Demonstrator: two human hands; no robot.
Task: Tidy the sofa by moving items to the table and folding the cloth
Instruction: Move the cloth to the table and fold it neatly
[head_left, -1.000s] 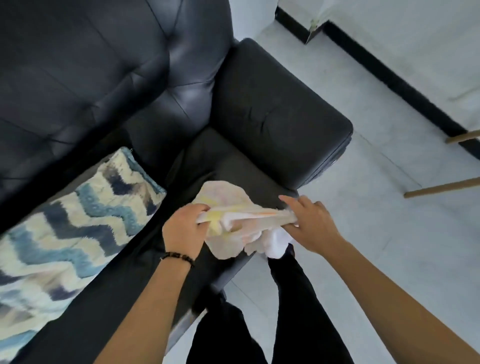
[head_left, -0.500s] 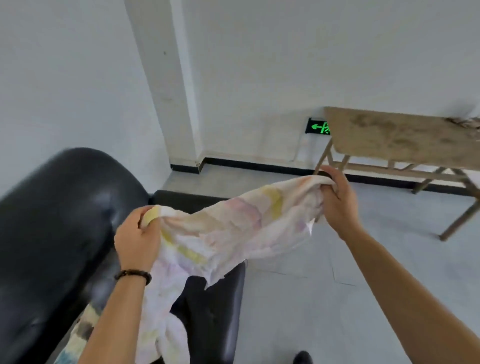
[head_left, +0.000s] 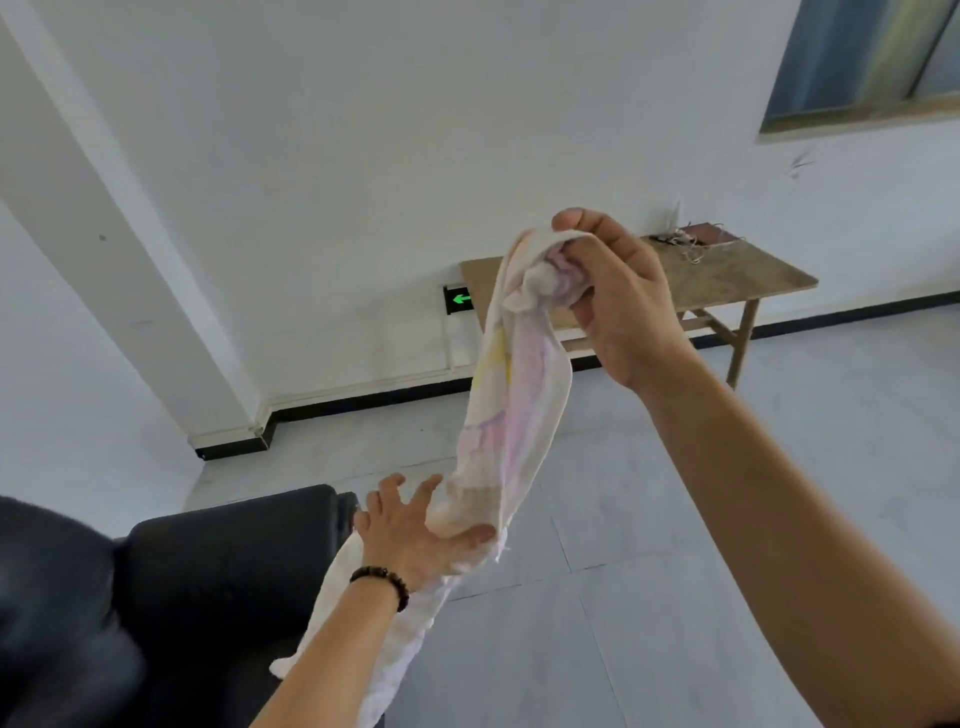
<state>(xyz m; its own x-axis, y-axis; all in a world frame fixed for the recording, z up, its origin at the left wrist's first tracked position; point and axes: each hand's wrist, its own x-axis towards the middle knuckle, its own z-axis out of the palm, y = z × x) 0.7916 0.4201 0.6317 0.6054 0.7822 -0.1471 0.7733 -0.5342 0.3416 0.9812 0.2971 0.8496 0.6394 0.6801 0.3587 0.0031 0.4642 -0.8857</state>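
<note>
A pale cloth (head_left: 511, 400) with faded pink and yellow patches hangs in the air as a long, bunched strip. My right hand (head_left: 615, 306) is raised high and grips its top end in a fist. My left hand (head_left: 415, 530), with a dark bead bracelet on the wrist, is lower with fingers spread, and the cloth runs across its palm under the thumb. The cloth's lower end trails down behind my left forearm. The black leather sofa (head_left: 208, 561) lies at the lower left. The wooden table (head_left: 727, 275) stands against the far wall.
A small tangle of strings and a dark flat item (head_left: 693, 240) lie on the table's far end. A green exit sign (head_left: 457, 300) is low on the white wall. Grey tiled floor (head_left: 675, 519) stretches between sofa and table. A window (head_left: 862, 57) is at top right.
My right hand has lifted its end of the cloth high. My left hand has let go of its corner and opened under the cloth lower down. The camera has tilted up.
</note>
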